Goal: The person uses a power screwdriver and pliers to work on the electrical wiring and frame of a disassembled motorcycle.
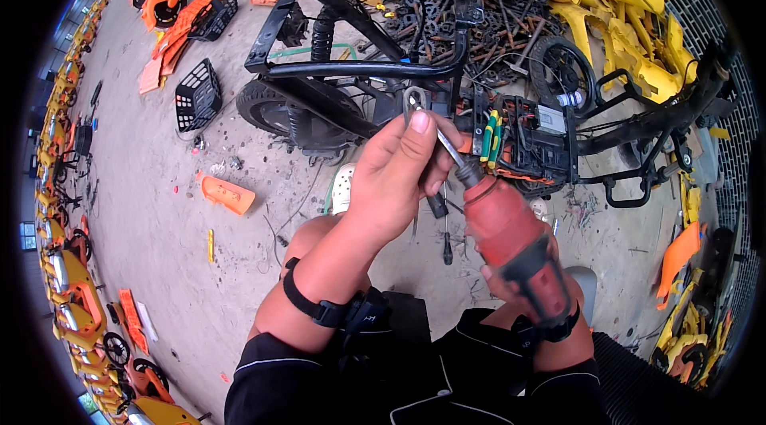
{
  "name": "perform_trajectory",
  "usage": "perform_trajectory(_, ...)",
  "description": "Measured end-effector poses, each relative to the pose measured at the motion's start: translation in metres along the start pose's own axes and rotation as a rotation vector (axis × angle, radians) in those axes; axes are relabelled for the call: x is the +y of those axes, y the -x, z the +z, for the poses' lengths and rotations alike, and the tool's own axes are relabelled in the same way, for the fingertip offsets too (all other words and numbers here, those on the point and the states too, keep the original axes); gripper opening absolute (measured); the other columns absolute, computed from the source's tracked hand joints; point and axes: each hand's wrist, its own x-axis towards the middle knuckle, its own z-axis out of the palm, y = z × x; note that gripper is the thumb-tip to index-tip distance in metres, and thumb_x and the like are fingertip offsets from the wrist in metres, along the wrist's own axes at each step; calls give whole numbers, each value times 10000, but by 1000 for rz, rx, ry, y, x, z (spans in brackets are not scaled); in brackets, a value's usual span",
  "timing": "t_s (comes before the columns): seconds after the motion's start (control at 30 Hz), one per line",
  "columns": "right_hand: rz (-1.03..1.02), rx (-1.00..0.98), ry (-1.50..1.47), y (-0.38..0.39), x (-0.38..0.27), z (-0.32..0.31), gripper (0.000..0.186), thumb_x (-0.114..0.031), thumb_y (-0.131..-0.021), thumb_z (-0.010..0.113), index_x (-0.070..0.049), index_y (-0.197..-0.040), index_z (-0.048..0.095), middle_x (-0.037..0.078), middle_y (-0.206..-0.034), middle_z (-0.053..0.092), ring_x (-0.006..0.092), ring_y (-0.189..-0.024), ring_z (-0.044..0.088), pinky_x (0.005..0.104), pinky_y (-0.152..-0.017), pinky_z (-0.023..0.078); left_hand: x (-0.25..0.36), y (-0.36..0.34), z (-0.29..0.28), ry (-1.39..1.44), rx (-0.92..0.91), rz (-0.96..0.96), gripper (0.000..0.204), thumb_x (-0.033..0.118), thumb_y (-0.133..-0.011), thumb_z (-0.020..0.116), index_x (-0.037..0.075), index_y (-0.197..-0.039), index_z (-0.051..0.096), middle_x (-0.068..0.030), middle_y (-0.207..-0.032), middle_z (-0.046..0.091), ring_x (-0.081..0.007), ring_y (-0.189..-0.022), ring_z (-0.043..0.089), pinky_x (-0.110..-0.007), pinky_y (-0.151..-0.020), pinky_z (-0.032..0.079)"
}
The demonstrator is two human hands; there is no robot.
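Observation:
My left hand (pixel 405 166) grips a small grey looped piece (pixel 415 96) at the centre, thumb on top. The long metal bit (pixel 447 142) of a red and black power driver (pixel 507 225) reaches up to that piece, its tip partly behind my thumb. My right hand (pixel 503 285) is closed on the driver, mostly hidden behind it. Beyond my hands lies a stripped black scooter frame (pixel 355 67) with a rear wheel. Green and yellow hand tools (pixel 492 138) rest on its middle section.
A heap of rusty metal parts (pixel 431 18) and piled yellow panels (pixel 646 18) lie behind the frame. Black baskets (pixel 197 95) and an orange panel (pixel 227 195) are on the concrete floor (pixel 159 209) at left. Rows of yellow scooters (pixel 80 305) line the left edge.

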Motion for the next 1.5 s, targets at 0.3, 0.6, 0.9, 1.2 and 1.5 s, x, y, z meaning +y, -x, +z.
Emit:
perform_trajectory(0.3,-827,126,1135,-12,11,-2,447,-189,-719,751,-8,-1113,643,174,-1102,690,375,-949,674,416,-841,528,-6,2,-12,64,-149,30,441,460,-1054,466,46,-981,601,25,-733,469,-59,-623,441,-189,-553,337)
perform_trajectory(0.6,-940,213,1184,-10,10,3,439,-147,-688,760,-34,-1097,646,136,-1050,698,332,-870,675,402,-768,522,-8,2,-15,31,-195,0,409,455,-1042,498,60,-1005,597,38,-745,483,-48,-636,454,-180,-546,313)
perform_trajectory(0.9,-965,225,1223,-7,12,1,444,-147,-687,748,-23,-1102,649,135,-1060,694,326,-875,674,397,-776,520,-6,2,-18,75,-271,-16,347,394,-1036,539,52,-1012,590,28,-752,500,-48,-636,461,-184,-547,315)
perform_trajectory(1.2,-915,204,1270,-3,12,-1,505,-149,-655,768,-23,-1126,638,129,-1100,688,325,-919,671,413,-819,517,-11,2,-21,57,-285,28,329,353,-1048,519,37,-978,579,15,-754,503,-59,-626,438,-198,-575,347)
perform_trajectory(1.5,-896,197,1303,-3,14,-3,535,-159,-652,779,-22,-1148,630,126,-1123,679,326,-958,661,418,-859,508,-14,3,-19,47,-241,30,340,369,-1046,519,45,-960,571,23,-746,483,-57,-624,430,-196,-570,338)
